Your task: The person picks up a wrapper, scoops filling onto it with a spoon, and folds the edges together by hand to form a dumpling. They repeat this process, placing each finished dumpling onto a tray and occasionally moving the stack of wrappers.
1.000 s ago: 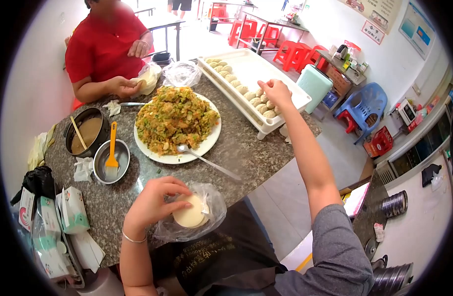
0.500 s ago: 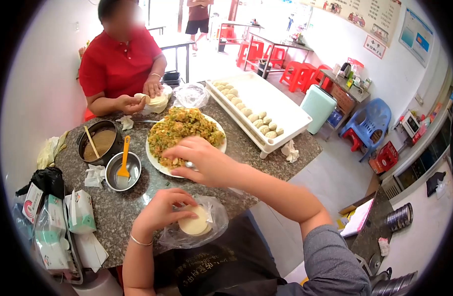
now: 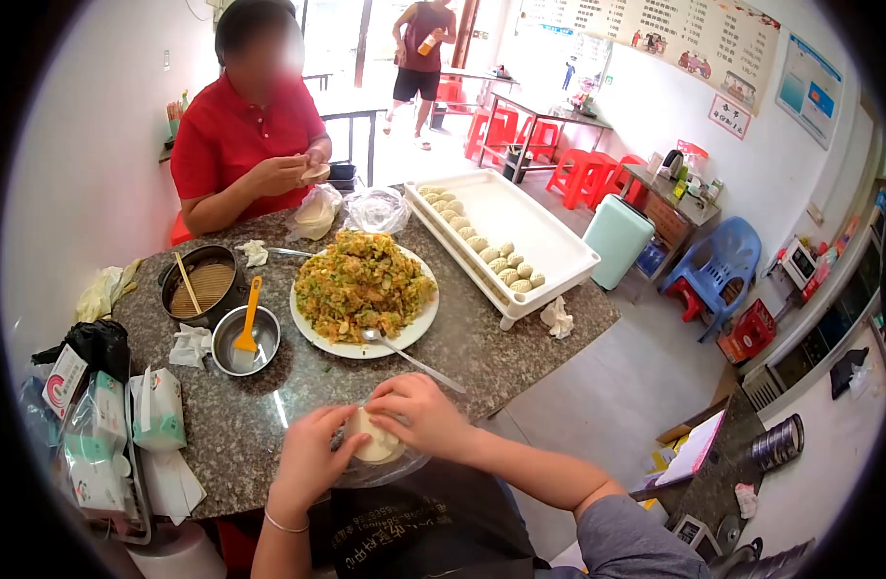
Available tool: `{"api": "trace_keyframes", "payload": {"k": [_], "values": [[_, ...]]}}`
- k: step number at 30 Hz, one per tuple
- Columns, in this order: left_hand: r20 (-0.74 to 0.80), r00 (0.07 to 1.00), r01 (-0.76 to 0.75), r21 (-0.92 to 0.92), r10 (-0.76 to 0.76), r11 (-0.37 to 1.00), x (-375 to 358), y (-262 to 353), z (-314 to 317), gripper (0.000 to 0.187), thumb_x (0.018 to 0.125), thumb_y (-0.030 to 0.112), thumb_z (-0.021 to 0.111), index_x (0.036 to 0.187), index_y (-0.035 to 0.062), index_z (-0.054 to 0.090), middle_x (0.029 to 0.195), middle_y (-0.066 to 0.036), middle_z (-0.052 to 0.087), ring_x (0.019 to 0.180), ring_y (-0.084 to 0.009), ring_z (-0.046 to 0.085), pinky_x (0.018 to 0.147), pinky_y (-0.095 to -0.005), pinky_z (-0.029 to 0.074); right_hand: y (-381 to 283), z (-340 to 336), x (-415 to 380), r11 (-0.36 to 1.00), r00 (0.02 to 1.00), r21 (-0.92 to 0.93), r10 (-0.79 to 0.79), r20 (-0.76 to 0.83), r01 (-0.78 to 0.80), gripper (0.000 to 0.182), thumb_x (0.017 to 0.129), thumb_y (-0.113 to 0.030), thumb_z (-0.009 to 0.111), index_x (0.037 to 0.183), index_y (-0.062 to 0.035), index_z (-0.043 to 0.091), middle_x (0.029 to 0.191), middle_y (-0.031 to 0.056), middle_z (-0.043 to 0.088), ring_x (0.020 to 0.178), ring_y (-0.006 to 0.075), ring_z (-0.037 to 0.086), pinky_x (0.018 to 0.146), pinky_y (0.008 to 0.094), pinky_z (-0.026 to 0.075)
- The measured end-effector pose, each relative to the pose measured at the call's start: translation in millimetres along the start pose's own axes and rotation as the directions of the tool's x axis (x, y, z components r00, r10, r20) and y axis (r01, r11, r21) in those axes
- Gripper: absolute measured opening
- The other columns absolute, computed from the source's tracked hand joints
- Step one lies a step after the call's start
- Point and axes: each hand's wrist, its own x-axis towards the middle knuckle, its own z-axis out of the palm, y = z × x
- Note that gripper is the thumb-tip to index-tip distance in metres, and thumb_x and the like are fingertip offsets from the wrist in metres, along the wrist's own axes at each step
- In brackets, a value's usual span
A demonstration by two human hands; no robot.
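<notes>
Close to my body, a round pale dough wrapper (image 3: 377, 446) lies over a clear plastic bag (image 3: 390, 470). My left hand (image 3: 317, 446) pinches its left edge with thumb and fingers. From the upper right, my right hand (image 3: 419, 413) grips the same wrapper, thumb on top. Whether more wrappers lie beneath is hidden. Ahead of my hands, a white plate (image 3: 426, 314) carries a tall heap of chopped vegetable filling (image 3: 366, 288). A metal spoon (image 3: 414, 361) rests in the filling, its handle pointing toward my right hand.
A white tray (image 3: 520, 214) holds rows of pleated buns (image 3: 477, 241). Left stand a metal bowl (image 3: 262, 345) with an orange brush (image 3: 249, 323), a dark round pan (image 3: 232, 289) and tissue packs (image 3: 158, 410). Across the table a co-worker in a red shirt (image 3: 250, 140) handles a wrapper.
My right hand has left the filling and come down to the wrapper beside my left. The co-worker's hands have lifted from the wrapper pile. A person behind has come nearer.
</notes>
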Motion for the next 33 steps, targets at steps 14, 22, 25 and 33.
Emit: {"api": "trace_keyframes", "payload": {"k": [14,22,25,33], "values": [[-0.205,0.968,-0.169,-0.095,0.147,0.981,-8.1,-3.1,11.5,0.025,0.075,0.004,0.074,0.099,0.0021,0.067,0.098,-0.012,0.068,0.087,-0.0293,0.066,0.076,-0.0364,0.052,-14.7,-10.4,5.4,0.968,0.997,0.252,-0.026,0.076,0.006,0.011,0.092,-0.014,0.059,0.1,-0.0078,0.063,0.094,0.0068,0.064,0.094,0.0269,0.06,0.105,0.0444,0.035],[-0.036,0.986,0.076,-0.778,-0.166,0.623,19.4,-17.1,-12.3,0.02,0.095,0.013,0.061,0.106,-0.0038,0.063,0.09,-0.007,0.07,0.078,-0.01,0.066,0.068,-0.025,0.054,-1.9,-30.3,-4.0,0.975,0.977,0.156,0.132,0.165,-0.158,0.03,0.095,-0.014,0.056,0.124,-0.0079,0.056,0.101,0.0068,0.067,0.102,0.0245,0.062,0.105,0.0422,0.036],[0.115,0.951,0.205,-0.928,-0.286,0.31,45.7,-25.4,-10.0,0.023,0.096,0.016,0.059,0.11,-0.0024,0.063,0.091,-0.007,0.071,0.079,-0.0122,0.068,0.067,-0.0267,0.056,18.7,-33.2,-4.6,0.963,0.978,0.169,0.207,0.025,-0.208,0.037,0.092,-0.018,0.062,0.126,-0.0064,0.054,0.107,0.0108,0.065,0.106,0.0293,0.059,0.097,0.0399,0.043],[0.307,0.896,0.323,-0.946,-0.321,-0.003,50.4,-63.8,15.5,0.028,0.097,0.016,0.055,0.119,-0.0014,0.059,0.109,-0.009,0.068,0.097,-0.0173,0.068,0.084,-0.0328,0.058,41.3,-25.0,-2.5,0.916,0.931,-0.164,0.364,-0.037,-0.365,0.05,0.087,-0.026,0.069,0.13,-0.0075,0.051,0.112,0.0152,0.063,0.098,0.032,0.063,0.088,0.041,0.05]]}}
